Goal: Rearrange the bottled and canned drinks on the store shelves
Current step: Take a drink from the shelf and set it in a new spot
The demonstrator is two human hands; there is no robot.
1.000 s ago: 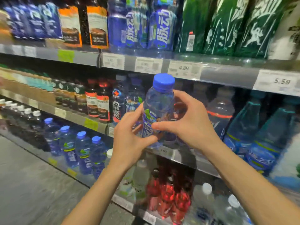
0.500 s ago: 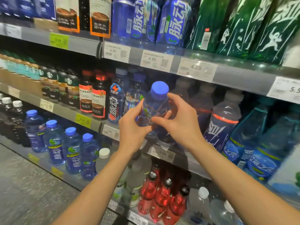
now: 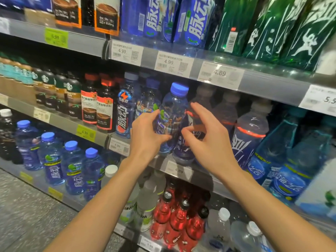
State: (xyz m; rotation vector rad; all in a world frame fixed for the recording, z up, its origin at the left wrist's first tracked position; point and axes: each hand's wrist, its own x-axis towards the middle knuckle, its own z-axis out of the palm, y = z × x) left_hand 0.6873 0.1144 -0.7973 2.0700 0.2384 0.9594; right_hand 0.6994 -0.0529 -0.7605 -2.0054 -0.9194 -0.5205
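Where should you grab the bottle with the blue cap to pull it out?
Probably grip the blue-capped bottle around its middle, coming from the front. It stands upright at the shelf edge with neighbours close on both sides. The left hand holds it there.

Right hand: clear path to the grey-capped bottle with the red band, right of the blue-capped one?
Probably yes. The right hand hangs open just in front of the grey-capped clear bottle with the red band, nothing between; the left hand alone grips the blue-capped clear bottle.
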